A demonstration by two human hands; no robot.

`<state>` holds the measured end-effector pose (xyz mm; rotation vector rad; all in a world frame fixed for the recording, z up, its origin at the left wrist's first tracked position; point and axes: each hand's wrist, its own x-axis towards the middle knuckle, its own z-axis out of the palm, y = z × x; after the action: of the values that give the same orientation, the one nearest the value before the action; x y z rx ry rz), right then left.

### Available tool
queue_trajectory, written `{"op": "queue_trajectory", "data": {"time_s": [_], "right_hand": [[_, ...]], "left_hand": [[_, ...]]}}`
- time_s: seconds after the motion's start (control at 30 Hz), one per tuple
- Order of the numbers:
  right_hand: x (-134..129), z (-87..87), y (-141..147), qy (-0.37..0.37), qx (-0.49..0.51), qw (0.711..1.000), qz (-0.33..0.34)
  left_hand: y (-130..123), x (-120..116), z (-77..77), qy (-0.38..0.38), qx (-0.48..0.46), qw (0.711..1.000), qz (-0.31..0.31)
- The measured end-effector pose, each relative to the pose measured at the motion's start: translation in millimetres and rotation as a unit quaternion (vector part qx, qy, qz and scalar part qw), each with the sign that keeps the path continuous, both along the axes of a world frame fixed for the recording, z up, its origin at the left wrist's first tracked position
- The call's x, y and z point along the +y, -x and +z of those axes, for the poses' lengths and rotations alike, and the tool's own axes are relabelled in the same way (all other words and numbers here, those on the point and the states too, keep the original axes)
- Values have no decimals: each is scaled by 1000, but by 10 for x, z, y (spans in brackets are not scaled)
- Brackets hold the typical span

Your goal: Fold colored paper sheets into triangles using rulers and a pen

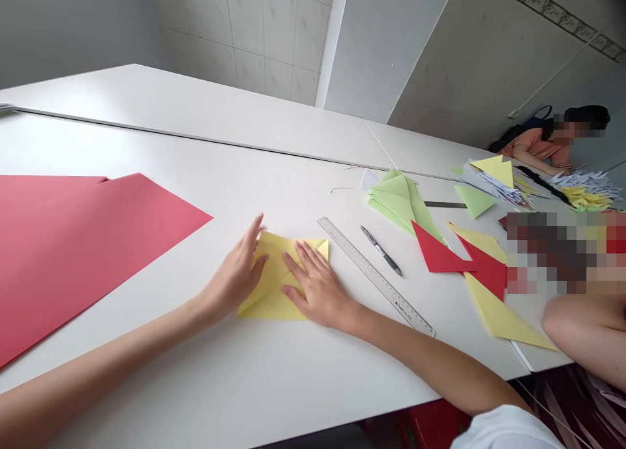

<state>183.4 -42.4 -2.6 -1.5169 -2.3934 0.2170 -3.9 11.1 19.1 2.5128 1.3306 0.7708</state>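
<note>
A folded sheet of yellow paper lies on the white table before me. Flat on its right part rests my right hand, fingers stretched out and a little spread. At the paper's left edge my left hand stands on its side, its fingers pointing away from me and the thumb apart over the sheet. Neither hand grips anything. Just right of the paper are a clear ruler and a grey pen. Part of the sheet is hidden under my hands.
Large red paper covers the table's left side. Rightward lie a stack of green folded papers, red paper pieces and yellow paper pieces. One person sits at the far right; another person's arm is close on my right.
</note>
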Motion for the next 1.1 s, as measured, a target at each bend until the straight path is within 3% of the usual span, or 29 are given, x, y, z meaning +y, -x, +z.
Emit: {"op": "queue_trajectory", "data": {"time_s": [0.2,0.4,0.7,0.93,1.1], "right_hand": [[-21,-36,-18,-3,-24,1000,11],[-51,-18,-225,11,-37,999,4],[-186,-17,-584,18,-65,996,-63],[-147,79,-774,57,-90,994,-18],[-155,92,-807,66,-94,993,-21]], "left_hand": [[-32,-246,-190,-89,75,984,-132],[51,-332,-368,-111,119,977,-136],[325,-409,-330,-70,158,982,-71],[474,-286,-186,-4,172,977,-126],[508,-222,-143,10,165,976,-144]]}}
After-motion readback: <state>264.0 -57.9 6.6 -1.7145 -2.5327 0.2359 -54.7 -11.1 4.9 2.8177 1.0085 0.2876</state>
